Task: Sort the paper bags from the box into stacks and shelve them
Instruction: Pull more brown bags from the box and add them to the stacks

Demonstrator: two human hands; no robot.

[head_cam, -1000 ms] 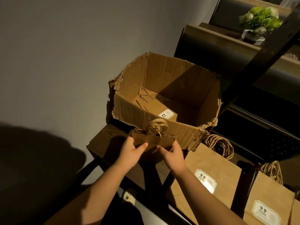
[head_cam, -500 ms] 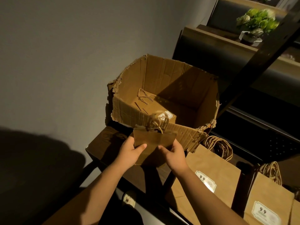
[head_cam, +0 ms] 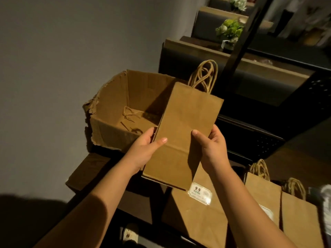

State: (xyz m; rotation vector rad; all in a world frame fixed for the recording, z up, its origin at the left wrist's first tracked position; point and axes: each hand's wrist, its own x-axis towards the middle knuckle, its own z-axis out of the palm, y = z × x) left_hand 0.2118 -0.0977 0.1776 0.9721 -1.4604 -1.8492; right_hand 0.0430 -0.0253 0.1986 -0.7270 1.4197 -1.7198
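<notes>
Slippage is the risk: the flat paper bag [head_cam: 184, 129], pinched at its side edges by left hand [head_cam: 143, 151] and right hand [head_cam: 211, 149], could twist free over the near stacks [head_cam: 198, 217]

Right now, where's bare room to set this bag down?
Free: the dark shelf corner left of the left hand, in front of the cardboard box. Crowded: right of the right hand, where labelled bags lie side by side under the held bag.
</notes>
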